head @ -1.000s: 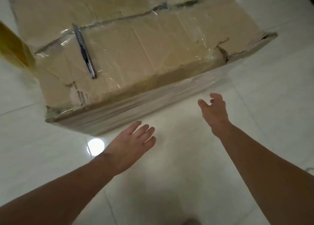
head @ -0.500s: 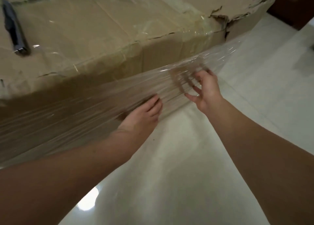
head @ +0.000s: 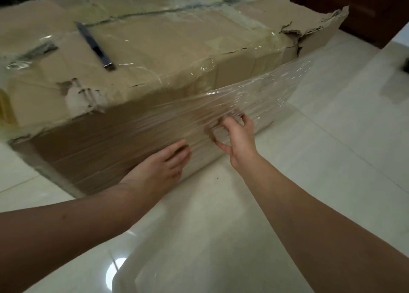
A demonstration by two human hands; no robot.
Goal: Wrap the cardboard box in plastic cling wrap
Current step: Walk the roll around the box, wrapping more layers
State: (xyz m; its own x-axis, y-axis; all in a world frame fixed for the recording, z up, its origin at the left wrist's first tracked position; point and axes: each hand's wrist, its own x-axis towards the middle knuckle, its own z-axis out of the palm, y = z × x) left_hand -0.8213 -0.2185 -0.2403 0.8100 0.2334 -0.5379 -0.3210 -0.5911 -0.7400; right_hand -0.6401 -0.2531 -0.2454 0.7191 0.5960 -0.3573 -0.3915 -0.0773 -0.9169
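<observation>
torn brown cardboard box (head: 155, 49) on glossy white tiled floor (head: 309, 182) | clear plastic cling wrap (head: 254, 93) across near side | left hand (head: 159, 168) flat, pressing it | right hand (head: 239, 137) clutching it | slim dark utility knife (head: 95, 45) atop box

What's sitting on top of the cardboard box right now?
A dark slim tool lies on the torn, taped top of the cardboard box. Cling wrap stretches across its near side. The flaps hide whatever is inside.

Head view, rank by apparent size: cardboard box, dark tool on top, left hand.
Largest: cardboard box, by far.
Then left hand.
Then dark tool, slimmer; lengths look alike and the hand sits nearer, so unsure.
</observation>
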